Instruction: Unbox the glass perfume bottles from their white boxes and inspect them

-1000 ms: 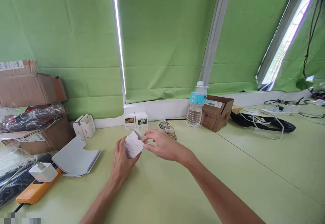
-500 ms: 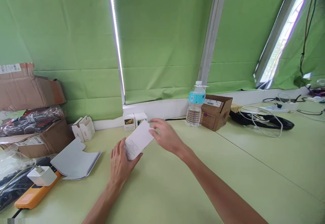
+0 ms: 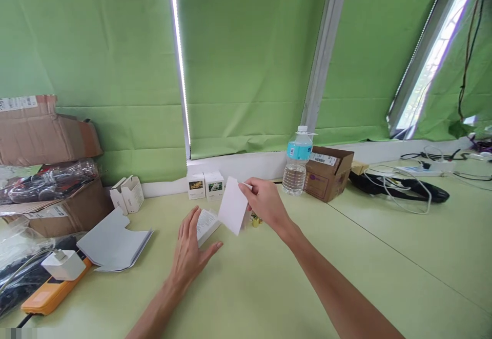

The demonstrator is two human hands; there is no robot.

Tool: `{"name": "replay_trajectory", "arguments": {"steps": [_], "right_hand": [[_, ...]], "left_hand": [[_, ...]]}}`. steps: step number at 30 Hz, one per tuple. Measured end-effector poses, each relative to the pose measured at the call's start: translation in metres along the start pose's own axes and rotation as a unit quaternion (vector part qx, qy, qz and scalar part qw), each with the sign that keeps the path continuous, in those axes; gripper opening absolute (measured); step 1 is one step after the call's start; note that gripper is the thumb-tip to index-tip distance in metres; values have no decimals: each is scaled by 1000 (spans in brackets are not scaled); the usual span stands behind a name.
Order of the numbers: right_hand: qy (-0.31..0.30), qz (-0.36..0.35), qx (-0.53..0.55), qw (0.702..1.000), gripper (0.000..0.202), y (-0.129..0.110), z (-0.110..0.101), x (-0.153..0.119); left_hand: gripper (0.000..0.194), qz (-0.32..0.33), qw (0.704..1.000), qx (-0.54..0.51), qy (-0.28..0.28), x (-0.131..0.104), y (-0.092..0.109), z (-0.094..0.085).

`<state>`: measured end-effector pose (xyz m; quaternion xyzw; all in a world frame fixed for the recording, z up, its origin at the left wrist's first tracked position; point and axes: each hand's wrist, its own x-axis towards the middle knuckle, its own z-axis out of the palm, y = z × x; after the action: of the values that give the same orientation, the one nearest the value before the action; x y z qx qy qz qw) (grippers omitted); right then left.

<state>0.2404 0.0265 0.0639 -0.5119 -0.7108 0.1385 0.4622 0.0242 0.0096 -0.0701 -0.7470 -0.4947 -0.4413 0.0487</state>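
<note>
A plain white card piece is pinched at its upper right corner by my right hand, and it tilts above the table. Small shiny gold items show just below that hand, partly hidden; I cannot tell whether they hang from the card or rest on the table. My left hand is open, thumb spread wide, beside a white printed box lying on the table. Its fingertips are at the box's left side; whether they touch is unclear. Behind stand small white boxes with plant pictures.
A water bottle and a small brown carton stand at the back. On the left are stacked cardboard boxes, folded white card sheets, two narrow white boxes and an orange power strip. Black gear with white cables lies right.
The white box has gone from my left hand down onto the table, and that hand has opened. My right hand has moved slightly right and now holds a white card piece, with gold items showing.
</note>
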Motion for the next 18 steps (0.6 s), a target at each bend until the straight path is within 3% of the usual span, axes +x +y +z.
{"name": "replay_trajectory", "arguments": {"steps": [3,7,10,14,16,18], "right_hand": [[-100,86,112,985,31,-2,7,-3],[-145,111,191,964,35,-3,15,-3],[-138,106,222,960,44,-4,19,-4],[-122,27,78,989,41,-2,21,-6],[-157,2,-1,988,31,2,22,-8],[-225,39,2,974,20,7,24,-9]], "left_hand": [[94,12,1000,-25,-15,0,10,-1],[51,-7,995,-97,-18,2,18,-2],[29,-96,984,-150,5,5,21,-4],[47,-255,939,-220,70,15,24,-9],[48,-288,907,-291,93,22,25,-15],[48,-305,875,-359,111,28,24,-22]]}}
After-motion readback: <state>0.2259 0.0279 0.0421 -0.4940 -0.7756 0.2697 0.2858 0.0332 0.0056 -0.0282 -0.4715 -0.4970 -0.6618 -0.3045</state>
